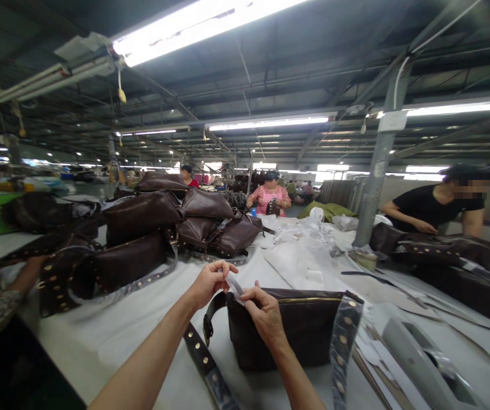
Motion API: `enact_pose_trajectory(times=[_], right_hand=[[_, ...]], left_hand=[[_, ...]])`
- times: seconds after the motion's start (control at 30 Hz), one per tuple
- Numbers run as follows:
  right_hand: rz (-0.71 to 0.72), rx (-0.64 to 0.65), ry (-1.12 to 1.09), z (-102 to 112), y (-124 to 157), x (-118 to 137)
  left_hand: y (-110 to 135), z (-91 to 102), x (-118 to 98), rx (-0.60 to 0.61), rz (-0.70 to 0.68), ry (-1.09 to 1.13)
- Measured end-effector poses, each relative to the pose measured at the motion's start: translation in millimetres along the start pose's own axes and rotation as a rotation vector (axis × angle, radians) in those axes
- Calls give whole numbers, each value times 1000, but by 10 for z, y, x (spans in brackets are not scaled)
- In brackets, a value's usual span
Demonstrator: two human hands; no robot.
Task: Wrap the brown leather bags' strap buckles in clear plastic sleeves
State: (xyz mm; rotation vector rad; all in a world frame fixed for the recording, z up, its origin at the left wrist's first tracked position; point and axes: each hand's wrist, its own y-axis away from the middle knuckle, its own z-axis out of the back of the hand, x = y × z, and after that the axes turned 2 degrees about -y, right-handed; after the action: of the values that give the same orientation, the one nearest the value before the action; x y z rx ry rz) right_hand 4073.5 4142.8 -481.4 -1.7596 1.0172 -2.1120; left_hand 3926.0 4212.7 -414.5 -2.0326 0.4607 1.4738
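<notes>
A dark brown leather bag [296,336] with a brass zipper along its top stands on the white-covered table before me. Above its left top corner, my left hand [213,282] pinches one end of a small translucent plastic strip [235,286]. The fingers of my right hand [264,313] close on the strip's lower end, in front of the bag. A studded strap [345,347], wrapped in clear plastic, hangs over the bag's right end. To the left, a strap with a buckle [208,326] curls off the bag, and another studded strap piece [206,356] lies on the table.
Piled brown bags [142,219] fill the table's left side. Crumpled clear plastic [302,247] lies beyond my bag. A grey tape dispenser [428,364] and cardboard strips sit at right, near a metal post [375,188]. Co-workers handle bags at left, right and across.
</notes>
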Motion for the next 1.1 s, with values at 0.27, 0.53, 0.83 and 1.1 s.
enact_pose_trajectory(times=[0.27,0.53,0.83,1.1], right_hand=[[39,-9,39,17,3,20],[14,-30,136,12,14,-7],[132,-74,348,-57,31,26],[278,-215,700,-279,37,-128]], left_hand=[[122,-60,-42,-80,-41,-208],[56,-74,-150,5,-224,-551],[67,-134,-304,103,-572,-1130],[185,-315,-332,271,-756,-1487]])
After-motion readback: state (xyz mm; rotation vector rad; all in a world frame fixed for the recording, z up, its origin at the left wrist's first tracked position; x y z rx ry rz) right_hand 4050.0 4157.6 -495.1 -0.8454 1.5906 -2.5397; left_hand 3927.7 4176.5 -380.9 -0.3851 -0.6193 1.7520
